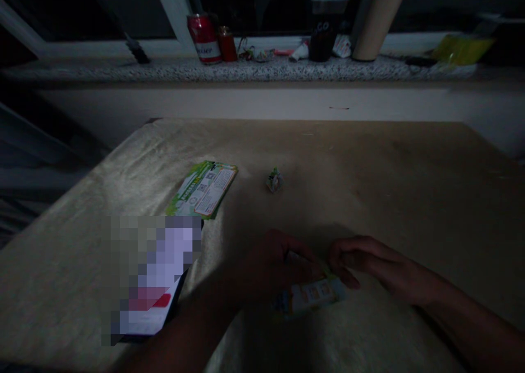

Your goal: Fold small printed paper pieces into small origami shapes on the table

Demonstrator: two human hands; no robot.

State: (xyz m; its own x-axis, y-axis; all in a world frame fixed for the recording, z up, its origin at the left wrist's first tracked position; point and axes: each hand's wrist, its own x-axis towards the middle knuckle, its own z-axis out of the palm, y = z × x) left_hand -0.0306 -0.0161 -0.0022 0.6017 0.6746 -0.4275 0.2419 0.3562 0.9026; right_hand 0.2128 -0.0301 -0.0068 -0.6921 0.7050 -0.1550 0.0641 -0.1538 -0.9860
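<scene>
Two hands pinch a small packet in the dark.

The left hand (273,263) and the right hand (371,263) both close their fingers on the top edge of the packet (312,295), which lies low on the table (410,187), right in front of the person. I think the pinch works best with the hands close together and the packet flat on the table, since the light is poor. A green card (203,188) lies to the left and a tiny scrap (274,180) sits behind the hands, both well apart. A red can (204,36), a bottle (324,28) and a tube (379,17) stand far back on the sill (123,69). Nothing blocks the hands.
</scene>
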